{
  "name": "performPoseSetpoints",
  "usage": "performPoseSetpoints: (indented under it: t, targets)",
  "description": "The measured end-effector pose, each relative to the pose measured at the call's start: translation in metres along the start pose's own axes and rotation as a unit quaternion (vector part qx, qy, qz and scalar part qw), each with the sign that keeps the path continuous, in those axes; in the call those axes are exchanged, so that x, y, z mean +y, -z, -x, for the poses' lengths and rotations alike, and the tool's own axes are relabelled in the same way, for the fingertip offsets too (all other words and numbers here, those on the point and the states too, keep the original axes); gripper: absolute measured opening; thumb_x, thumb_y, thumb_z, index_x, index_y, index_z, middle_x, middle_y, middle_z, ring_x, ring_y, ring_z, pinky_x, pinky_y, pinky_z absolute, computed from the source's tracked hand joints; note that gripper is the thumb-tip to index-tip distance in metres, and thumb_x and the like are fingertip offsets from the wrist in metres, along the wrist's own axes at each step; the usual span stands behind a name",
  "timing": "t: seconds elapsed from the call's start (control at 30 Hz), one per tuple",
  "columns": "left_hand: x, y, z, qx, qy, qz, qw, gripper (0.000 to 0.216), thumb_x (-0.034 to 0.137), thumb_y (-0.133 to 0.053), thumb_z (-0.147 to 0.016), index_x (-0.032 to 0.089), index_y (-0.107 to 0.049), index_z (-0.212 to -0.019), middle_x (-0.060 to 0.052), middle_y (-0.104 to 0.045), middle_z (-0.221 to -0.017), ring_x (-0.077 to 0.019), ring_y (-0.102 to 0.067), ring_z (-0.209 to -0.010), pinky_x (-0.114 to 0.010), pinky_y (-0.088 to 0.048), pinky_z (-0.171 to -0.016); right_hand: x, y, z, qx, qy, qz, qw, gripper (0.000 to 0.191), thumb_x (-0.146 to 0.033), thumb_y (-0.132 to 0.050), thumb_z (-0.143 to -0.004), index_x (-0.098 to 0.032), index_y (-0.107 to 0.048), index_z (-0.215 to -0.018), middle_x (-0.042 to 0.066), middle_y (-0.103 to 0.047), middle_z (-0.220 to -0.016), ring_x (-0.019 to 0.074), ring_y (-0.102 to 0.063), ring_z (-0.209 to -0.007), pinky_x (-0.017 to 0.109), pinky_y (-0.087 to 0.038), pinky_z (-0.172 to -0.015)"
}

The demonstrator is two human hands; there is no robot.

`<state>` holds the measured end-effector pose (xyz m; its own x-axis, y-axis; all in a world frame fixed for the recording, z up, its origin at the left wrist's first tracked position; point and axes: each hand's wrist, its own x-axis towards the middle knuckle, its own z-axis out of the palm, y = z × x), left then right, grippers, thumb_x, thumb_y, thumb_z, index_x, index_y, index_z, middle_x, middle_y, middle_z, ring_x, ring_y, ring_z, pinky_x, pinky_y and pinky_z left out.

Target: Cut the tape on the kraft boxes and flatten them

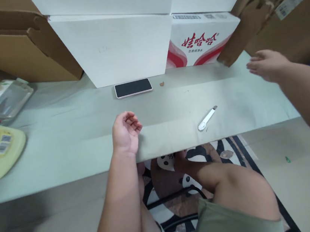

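My left hand (127,133) rests near the table's front edge, palm turned up and fingers loosely curled, with nothing in it. On the far right, my right hand (269,65) is over the table's right end with fingers stretched out and nothing visible in them. A brown cardboard piece (233,48), somewhat blurred, stands just left of that hand. Between the hands lies a white utility knife (207,118), its blade end pointing away. Beyond my left hand, a phone (133,88) lies flat with its dark screen up, beside a small brown scrap (162,84).
White boxes (124,46) stand at the back, beside a red-and-white carton (199,41). Brown cardboard boxes flank them on the left (13,46) and right (298,19). A clear plastic container (14,99) and a yellow bottle (1,150) are on the table's (70,141) left.
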<state>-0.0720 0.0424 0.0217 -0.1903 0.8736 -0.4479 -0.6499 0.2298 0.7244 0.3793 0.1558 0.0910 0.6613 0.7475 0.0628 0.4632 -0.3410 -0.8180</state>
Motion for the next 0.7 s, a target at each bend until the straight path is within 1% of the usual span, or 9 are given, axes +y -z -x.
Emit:
performPoseSetpoints:
  t: [0.03,0.1,0.17,0.27,0.33,0.43,0.53,0.6,0.7]
  targets:
    - [0.000,0.000,-0.001,-0.002,-0.003,0.000,1.000,0.016,0.033,-0.065,-0.070,0.019,-0.058,-0.067,0.002,-0.055,-0.061,-0.0097,-0.048,-0.053,-0.025,-0.045,-0.059,0.001,-0.008,0.006,-0.039,-0.013,0.008,0.999,0.023,-0.004,-0.075,-0.071,-0.010,-0.067,-0.091,0.019,-0.072,-0.113,0.0085,-0.063,-0.078,0.037,-0.046,-0.072]
    - [0.001,0.000,-0.002,-0.003,-0.006,0.004,1.000,0.016,0.033,-0.066,-0.070,0.019,-0.058,-0.067,0.002,-0.055,-0.061,-0.0100,-0.048,-0.053,-0.025,-0.044,-0.058,0.011,-0.021,0.024,-0.092,-0.008,0.031,0.995,0.020,-0.006,-0.078,-0.072,-0.010,-0.069,-0.089,0.011,-0.073,-0.094,0.0102,-0.061,-0.074,0.039,-0.046,-0.078]
    - [0.001,0.000,-0.002,-0.002,-0.002,0.012,1.000,0.016,0.033,-0.066,-0.070,0.019,-0.059,-0.067,0.002,-0.055,-0.061,-0.0098,-0.047,-0.053,-0.024,-0.043,-0.057,0.025,-0.028,0.046,-0.136,-0.004,0.059,0.989,0.015,-0.009,-0.078,-0.074,-0.012,-0.070,-0.085,0.008,-0.071,-0.086,0.0122,-0.060,-0.076,0.039,-0.044,-0.084]
    - [0.002,0.001,0.002,0.004,0.005,0.024,1.000,0.015,0.033,-0.065,-0.068,0.019,-0.060,-0.065,0.002,-0.054,-0.059,-0.0091,-0.046,-0.052,-0.023,-0.042,-0.056,0.041,-0.031,0.076,-0.181,0.006,0.104,0.978,0.010,-0.013,-0.075,-0.078,-0.016,-0.069,-0.085,0.010,-0.071,-0.095,0.0165,-0.062,-0.085,0.040,-0.043,-0.093]
    - [0.004,0.002,0.005,0.007,0.007,0.031,0.999,0.015,0.032,-0.065,-0.067,0.018,-0.060,-0.065,0.003,-0.054,-0.059,-0.0084,-0.046,-0.051,-0.022,-0.042,-0.055,0.043,-0.029,0.090,-0.199,0.013,0.135,0.971,0.011,-0.014,-0.073,-0.079,-0.019,-0.068,-0.086,0.012,-0.072,-0.103,0.0209,-0.063,-0.092,0.042,-0.043,-0.098]
    - [0.007,0.007,0.009,0.010,0.006,0.043,0.999,0.015,0.032,-0.064,-0.068,0.018,-0.060,-0.066,0.003,-0.053,-0.059,-0.0079,-0.046,-0.050,-0.021,-0.042,-0.055,0.030,-0.029,0.105,-0.230,0.045,0.202,0.951,0.011,-0.020,-0.066,-0.084,-0.023,-0.066,-0.094,0.015,-0.071,-0.118,0.0263,-0.063,-0.106,0.044,-0.041,-0.104]
    - [0.013,0.014,0.010,0.014,0.006,0.058,0.998,0.015,0.031,-0.063,-0.071,0.018,-0.060,-0.066,0.003,-0.054,-0.059,-0.0076,-0.046,-0.050,-0.021,-0.041,-0.055,0.005,-0.040,0.120,-0.254,0.087,0.261,0.927,0.016,-0.024,-0.056,-0.091,-0.021,-0.064,-0.104,0.017,-0.069,-0.129,0.0267,-0.065,-0.114,0.041,-0.042,-0.107]
    - [0.017,0.019,0.010,0.019,0.008,0.070,0.997,0.015,0.030,-0.062,-0.073,0.017,-0.060,-0.066,0.002,-0.054,-0.059,-0.0077,-0.046,-0.050,-0.021,-0.041,-0.055,-0.013,-0.056,0.133,-0.271,0.125,0.273,0.915,0.019,-0.024,-0.054,-0.091,-0.019,-0.065,-0.106,0.019,-0.070,-0.129,0.0262,-0.066,-0.114,0.040,-0.043,-0.107]
    - [0.023,0.027,0.010,0.030,0.006,0.090,0.995,0.016,0.029,-0.061,-0.074,0.017,-0.060,-0.065,0.002,-0.054,-0.057,-0.0076,-0.046,-0.050,-0.021,-0.041,-0.056,-0.040,-0.092,0.158,-0.307,0.215,0.258,0.891,0.022,-0.023,-0.055,-0.090,-0.017,-0.068,-0.107,0.018,-0.073,-0.123,0.0257,-0.070,-0.109,0.040,-0.048,-0.104]
